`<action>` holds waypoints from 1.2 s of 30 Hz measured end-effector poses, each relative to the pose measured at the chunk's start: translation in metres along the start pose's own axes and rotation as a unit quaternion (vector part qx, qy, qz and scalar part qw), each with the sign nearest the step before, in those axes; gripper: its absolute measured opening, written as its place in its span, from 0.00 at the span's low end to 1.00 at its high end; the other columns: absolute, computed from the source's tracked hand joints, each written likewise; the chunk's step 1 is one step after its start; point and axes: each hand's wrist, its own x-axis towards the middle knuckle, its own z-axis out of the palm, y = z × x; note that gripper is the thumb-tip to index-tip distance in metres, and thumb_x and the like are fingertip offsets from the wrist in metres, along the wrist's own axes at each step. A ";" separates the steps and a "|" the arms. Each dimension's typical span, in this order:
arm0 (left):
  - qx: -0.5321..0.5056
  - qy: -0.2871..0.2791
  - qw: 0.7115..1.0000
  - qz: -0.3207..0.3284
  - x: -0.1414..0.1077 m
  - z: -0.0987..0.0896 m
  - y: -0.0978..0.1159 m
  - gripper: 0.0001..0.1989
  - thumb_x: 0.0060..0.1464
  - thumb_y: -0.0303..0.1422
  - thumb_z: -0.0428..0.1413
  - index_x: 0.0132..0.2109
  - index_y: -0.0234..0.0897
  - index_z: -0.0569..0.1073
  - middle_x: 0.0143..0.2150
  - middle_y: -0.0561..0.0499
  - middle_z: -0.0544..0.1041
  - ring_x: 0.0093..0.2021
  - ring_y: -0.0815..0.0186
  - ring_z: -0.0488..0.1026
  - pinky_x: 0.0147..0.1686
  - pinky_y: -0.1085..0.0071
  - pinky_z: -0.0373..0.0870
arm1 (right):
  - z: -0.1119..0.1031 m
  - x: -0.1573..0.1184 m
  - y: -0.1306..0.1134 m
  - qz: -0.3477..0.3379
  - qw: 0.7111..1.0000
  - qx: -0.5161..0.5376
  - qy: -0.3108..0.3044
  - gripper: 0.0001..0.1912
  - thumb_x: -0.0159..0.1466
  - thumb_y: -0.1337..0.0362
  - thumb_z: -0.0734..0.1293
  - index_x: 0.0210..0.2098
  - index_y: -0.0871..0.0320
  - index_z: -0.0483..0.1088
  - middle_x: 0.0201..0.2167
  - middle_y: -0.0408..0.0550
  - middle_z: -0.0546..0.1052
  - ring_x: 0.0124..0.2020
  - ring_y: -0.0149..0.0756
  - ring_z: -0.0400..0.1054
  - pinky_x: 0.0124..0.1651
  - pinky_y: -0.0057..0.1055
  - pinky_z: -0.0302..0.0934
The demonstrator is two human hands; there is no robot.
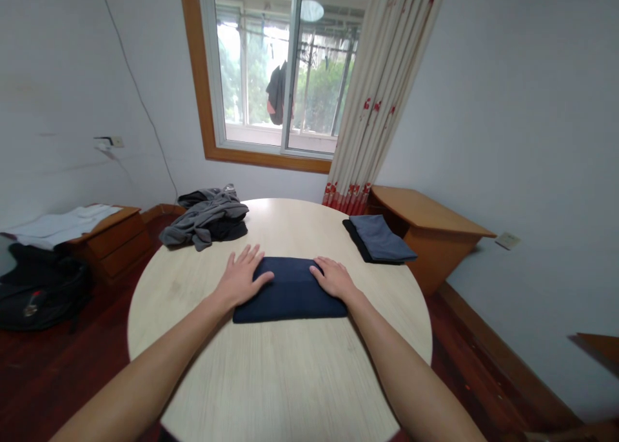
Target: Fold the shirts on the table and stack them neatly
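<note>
A dark navy cloth (291,293), folded into a flat rectangle, lies near the middle of the round pale table (285,371). My left hand (240,279) rests at its left edge with the fingers spread, the thumb on the cloth. Over the upper right corner lies my right hand (333,277), fingers stretched out, thumb pointing inward on the fabric. Neither hand grips anything.
A crumpled heap of grey and black clothes (207,219) sits at the table's back left. Folded grey and black cloths (380,239) lie at the right edge. Beyond stand a wooden desk (430,213), a patterned curtain (377,100) and a drawer cabinet (116,245).
</note>
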 end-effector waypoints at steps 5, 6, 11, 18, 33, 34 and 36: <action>-0.102 -0.131 0.946 0.280 -0.009 -0.001 0.022 0.45 0.46 0.58 0.63 0.67 0.47 0.63 0.73 0.43 0.52 0.72 0.46 0.46 0.68 0.43 0.37 | -0.003 0.002 0.002 -0.070 0.994 0.032 0.082 0.14 0.69 0.60 0.61 0.50 0.57 0.73 0.55 0.54 0.74 0.58 0.42 0.65 0.63 0.41 0.51; -0.104 -0.137 0.942 0.286 -0.009 0.000 0.020 0.43 0.47 0.56 0.64 0.66 0.48 0.64 0.72 0.44 0.53 0.72 0.46 0.47 0.68 0.42 0.37 | -0.004 0.002 0.002 -0.081 0.992 0.037 0.087 0.11 0.68 0.62 0.62 0.45 0.57 0.74 0.50 0.53 0.76 0.54 0.40 0.67 0.60 0.39 0.53; -0.058 -0.060 0.974 0.208 0.005 0.001 -0.024 0.21 0.57 0.41 0.60 0.58 0.49 0.74 0.69 0.47 0.61 0.69 0.48 0.56 0.66 0.40 0.43 | -0.013 -0.001 0.004 -0.087 0.992 0.022 0.093 0.09 0.66 0.62 0.64 0.33 0.58 0.74 0.36 0.50 0.77 0.40 0.37 0.68 0.49 0.33 0.56; -0.035 0.129 0.989 0.069 0.016 0.004 -0.056 0.19 0.64 0.37 0.46 0.50 0.37 0.79 0.59 0.41 0.74 0.59 0.51 0.70 0.60 0.49 0.63 | -0.018 -0.022 -0.042 -0.241 0.970 0.003 -0.008 0.14 0.60 0.63 0.67 0.19 0.58 0.70 0.20 0.44 0.72 0.26 0.32 0.62 0.35 0.29 0.53; -0.086 -0.023 0.992 0.088 0.007 0.024 -0.011 0.32 0.62 0.52 0.49 0.66 0.39 0.66 0.71 0.43 0.56 0.69 0.50 0.55 0.67 0.52 0.53 | -0.021 -0.025 -0.071 -0.233 0.945 0.205 0.098 0.12 0.67 0.61 0.63 0.30 0.57 0.74 0.32 0.47 0.78 0.35 0.35 0.70 0.43 0.31 0.62; -0.096 -0.032 0.988 0.114 0.005 0.023 -0.005 0.31 0.62 0.52 0.49 0.65 0.40 0.66 0.71 0.43 0.56 0.69 0.51 0.56 0.67 0.53 0.54 | -0.022 -0.023 -0.067 -0.221 0.946 0.209 0.115 0.12 0.67 0.60 0.62 0.32 0.57 0.74 0.34 0.48 0.78 0.37 0.36 0.71 0.45 0.32 0.62; -0.118 -0.053 0.978 0.164 0.002 0.023 0.006 0.31 0.62 0.52 0.51 0.65 0.40 0.66 0.71 0.43 0.57 0.69 0.52 0.56 0.67 0.54 0.54 | -0.021 -0.018 -0.059 -0.208 0.944 0.217 0.134 0.13 0.68 0.59 0.61 0.37 0.57 0.75 0.37 0.49 0.79 0.41 0.37 0.71 0.49 0.34 0.63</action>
